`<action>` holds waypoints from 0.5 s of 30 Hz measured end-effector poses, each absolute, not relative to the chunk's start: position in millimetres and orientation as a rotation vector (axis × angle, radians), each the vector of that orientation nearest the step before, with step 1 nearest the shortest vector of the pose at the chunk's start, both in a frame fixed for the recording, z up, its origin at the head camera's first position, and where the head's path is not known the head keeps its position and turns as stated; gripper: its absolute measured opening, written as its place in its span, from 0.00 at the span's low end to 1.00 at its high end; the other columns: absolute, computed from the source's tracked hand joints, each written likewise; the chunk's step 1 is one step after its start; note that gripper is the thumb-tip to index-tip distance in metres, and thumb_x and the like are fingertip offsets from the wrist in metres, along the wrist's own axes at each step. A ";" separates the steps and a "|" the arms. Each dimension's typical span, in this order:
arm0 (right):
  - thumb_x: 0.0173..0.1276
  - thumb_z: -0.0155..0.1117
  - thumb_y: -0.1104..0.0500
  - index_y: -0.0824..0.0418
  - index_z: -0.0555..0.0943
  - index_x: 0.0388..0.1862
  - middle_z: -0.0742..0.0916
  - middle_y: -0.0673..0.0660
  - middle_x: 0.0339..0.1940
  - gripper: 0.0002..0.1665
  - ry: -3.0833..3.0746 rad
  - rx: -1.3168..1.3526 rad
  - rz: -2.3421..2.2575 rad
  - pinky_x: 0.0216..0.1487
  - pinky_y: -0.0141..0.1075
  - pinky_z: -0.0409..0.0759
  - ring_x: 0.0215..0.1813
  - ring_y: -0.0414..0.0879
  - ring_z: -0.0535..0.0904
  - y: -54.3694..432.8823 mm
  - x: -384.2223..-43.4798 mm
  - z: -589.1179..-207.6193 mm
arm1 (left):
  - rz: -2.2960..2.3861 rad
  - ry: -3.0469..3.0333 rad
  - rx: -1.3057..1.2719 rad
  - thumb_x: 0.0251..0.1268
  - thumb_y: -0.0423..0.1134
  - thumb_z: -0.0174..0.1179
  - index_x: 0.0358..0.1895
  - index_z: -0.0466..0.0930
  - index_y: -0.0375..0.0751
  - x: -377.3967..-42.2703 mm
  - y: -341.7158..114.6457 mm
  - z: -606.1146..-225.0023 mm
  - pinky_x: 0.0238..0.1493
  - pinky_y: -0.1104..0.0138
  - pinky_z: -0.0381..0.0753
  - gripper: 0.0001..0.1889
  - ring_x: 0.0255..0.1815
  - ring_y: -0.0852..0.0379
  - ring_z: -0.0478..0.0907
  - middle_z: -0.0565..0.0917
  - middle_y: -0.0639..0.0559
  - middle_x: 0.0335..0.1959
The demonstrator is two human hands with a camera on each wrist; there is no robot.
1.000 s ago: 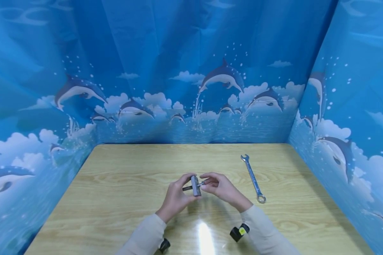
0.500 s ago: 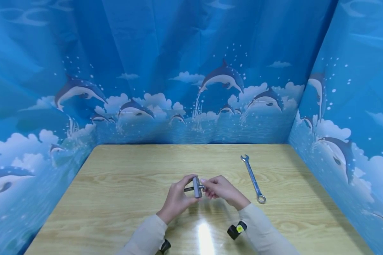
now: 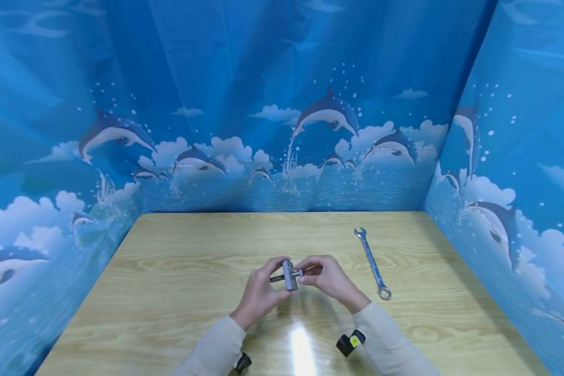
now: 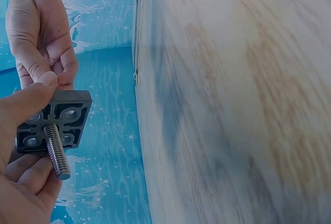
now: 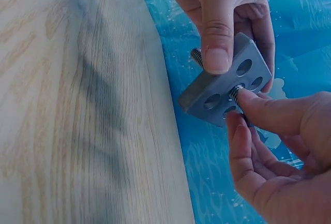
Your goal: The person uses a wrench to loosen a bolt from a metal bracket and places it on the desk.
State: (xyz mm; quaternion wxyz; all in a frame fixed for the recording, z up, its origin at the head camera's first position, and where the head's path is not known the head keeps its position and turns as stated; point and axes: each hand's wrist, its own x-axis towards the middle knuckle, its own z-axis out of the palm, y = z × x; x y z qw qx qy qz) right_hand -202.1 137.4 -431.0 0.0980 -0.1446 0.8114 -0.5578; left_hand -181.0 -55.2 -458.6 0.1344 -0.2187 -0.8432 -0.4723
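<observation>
My left hand (image 3: 257,296) grips a square grey metal plate (image 3: 289,275) by its edges, above the table. Round holes sit near the plate's corners, as the right wrist view shows. A threaded bolt (image 4: 57,151) runs through the plate's middle, its long end sticking out on the left hand's side. On the other side, the thumb and fingers of my right hand (image 5: 289,157) pinch the bolt's short end. Those fingers partly hide that end. In the left wrist view the left thumb lies over the plate's upper edge.
An open-and-box-end combination wrench (image 3: 372,263) lies on the wooden table (image 3: 192,250), right of the hands. Blue dolphin-print curtains (image 3: 244,104) stand at the back and both sides. Dark cameras (image 3: 350,342) are worn on the wrists.
The right fingers shift at the bolt's end: apart a second ago, curled close against it half a second ago, now drawn back somewhat. The left hand, plate and wrench stay nearly in place.
</observation>
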 end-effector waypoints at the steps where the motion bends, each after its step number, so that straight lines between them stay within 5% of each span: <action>1: 0.58 0.68 0.69 0.66 0.83 0.46 0.86 0.62 0.45 0.15 2.395 -0.436 -1.655 0.43 0.36 0.86 0.45 0.60 0.83 137.4 -201.8 -430.9 | -1.370 -2.444 -0.633 0.36 0.33 0.79 0.60 0.73 0.44 -181.0 -55.3 -458.8 0.62 0.59 0.76 0.40 0.60 0.48 0.77 0.80 0.44 0.58; 5: 0.60 0.67 0.69 0.66 0.81 0.50 0.85 0.62 0.47 0.17 2.357 -0.434 -1.652 0.45 0.37 0.86 0.47 0.60 0.82 137.6 -201.8 -431.4 | -1.369 -2.444 -0.633 0.36 0.32 0.79 0.60 0.73 0.42 -181.3 -55.6 -458.9 0.62 0.59 0.76 0.40 0.60 0.48 0.77 0.80 0.44 0.58; 10: 0.66 0.65 0.56 0.66 0.78 0.56 0.84 0.61 0.50 0.23 2.325 -0.355 -1.634 0.51 0.42 0.85 0.47 0.53 0.83 138.7 -204.3 -433.3 | -1.360 -2.437 -0.644 0.35 0.32 0.79 0.60 0.73 0.40 -181.3 -55.4 -459.8 0.61 0.60 0.77 0.40 0.59 0.48 0.77 0.80 0.44 0.57; 15: 0.73 0.51 0.42 0.74 0.78 0.48 0.86 0.60 0.37 0.33 2.237 -0.246 -1.630 0.47 0.45 0.86 0.37 0.47 0.84 139.1 -208.0 -434.2 | -1.337 -2.432 -0.657 0.35 0.31 0.79 0.60 0.73 0.39 -181.0 -54.4 -460.4 0.61 0.61 0.77 0.40 0.58 0.47 0.78 0.80 0.42 0.57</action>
